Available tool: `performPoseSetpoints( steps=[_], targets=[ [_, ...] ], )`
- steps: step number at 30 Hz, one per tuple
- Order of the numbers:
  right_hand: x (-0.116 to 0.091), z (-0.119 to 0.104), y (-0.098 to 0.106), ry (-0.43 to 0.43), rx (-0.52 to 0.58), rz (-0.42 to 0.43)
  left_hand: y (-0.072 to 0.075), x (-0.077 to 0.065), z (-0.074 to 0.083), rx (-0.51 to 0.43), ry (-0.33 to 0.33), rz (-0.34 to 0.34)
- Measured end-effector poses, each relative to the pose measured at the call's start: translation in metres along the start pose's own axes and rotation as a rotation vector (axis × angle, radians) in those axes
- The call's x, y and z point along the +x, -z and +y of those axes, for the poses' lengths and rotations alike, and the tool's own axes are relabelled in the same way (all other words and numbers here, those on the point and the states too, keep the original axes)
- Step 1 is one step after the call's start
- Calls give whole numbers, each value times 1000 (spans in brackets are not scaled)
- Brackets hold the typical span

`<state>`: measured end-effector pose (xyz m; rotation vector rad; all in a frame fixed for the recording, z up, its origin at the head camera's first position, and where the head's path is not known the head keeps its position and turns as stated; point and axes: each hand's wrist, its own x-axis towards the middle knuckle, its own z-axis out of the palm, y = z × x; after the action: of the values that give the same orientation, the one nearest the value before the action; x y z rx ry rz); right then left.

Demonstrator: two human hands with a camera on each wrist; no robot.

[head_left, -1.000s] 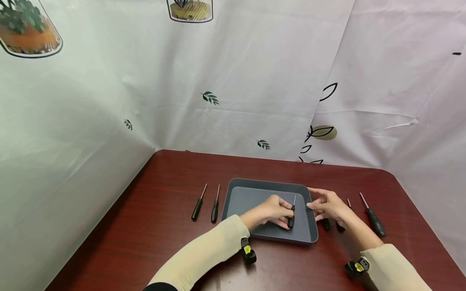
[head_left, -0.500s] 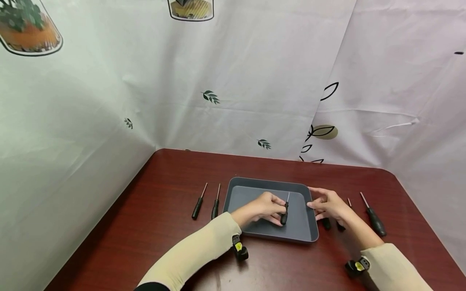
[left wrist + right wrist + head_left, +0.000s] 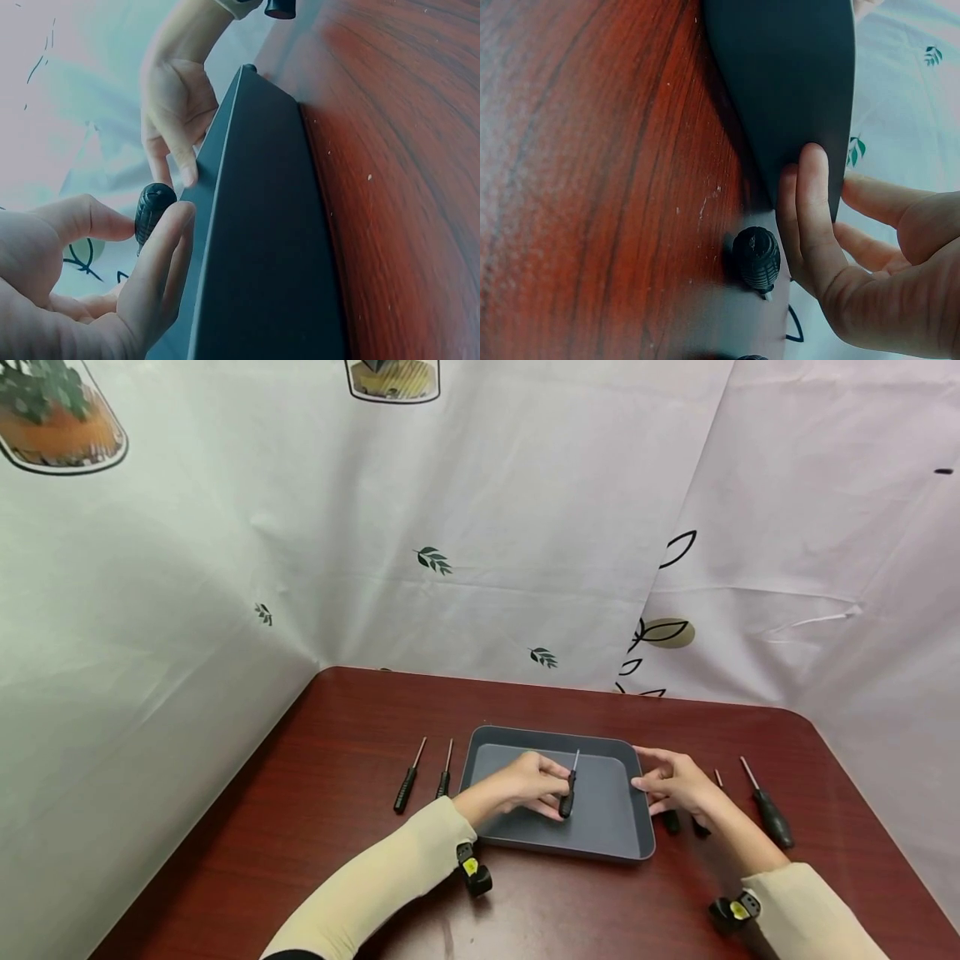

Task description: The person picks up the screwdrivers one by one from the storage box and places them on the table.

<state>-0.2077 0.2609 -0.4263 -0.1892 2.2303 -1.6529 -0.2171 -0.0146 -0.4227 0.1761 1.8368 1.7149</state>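
Note:
Over the grey tray (image 3: 607,827), my left hand (image 3: 525,783) pinches a small screwdriver (image 3: 567,797) by its black handle, the thin shaft pointing away from me. In the left wrist view the handle of this screwdriver (image 3: 154,208) sits between thumb and fingers, higher than the tray's near wall (image 3: 262,217). My right hand (image 3: 675,783) grips the tray's right side. In the right wrist view that hand (image 3: 862,262) has its thumb at the rim and fingers along the outer wall. A black screwdriver handle (image 3: 756,259) lies on the table just beside those fingers.
Two screwdrivers, one farther left (image 3: 406,787) and one nearer the tray (image 3: 444,781), lie left of it. A larger screwdriver (image 3: 772,817) lies at the right, with two more partly hidden by my right hand. A patterned white cloth (image 3: 480,527) hangs behind the reddish-brown table (image 3: 360,727).
My left hand has moved leftward over the tray, carrying the screwdriver from the right part toward the middle. The right hand and the tray have stayed in place.

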Motion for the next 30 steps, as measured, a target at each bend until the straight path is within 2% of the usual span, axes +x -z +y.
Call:
performPoseSetpoints(
  steps=[14,23,30],
  targets=[
    [1,3,0,7,12,-2,21,-12,3,23,-1,-10],
    [1,2,0,-8,6,9,42,-22,-3,48,-25,4],
    [0,1,0,-2,6,10,58,-32,-2,77,-41,8]
  ],
)
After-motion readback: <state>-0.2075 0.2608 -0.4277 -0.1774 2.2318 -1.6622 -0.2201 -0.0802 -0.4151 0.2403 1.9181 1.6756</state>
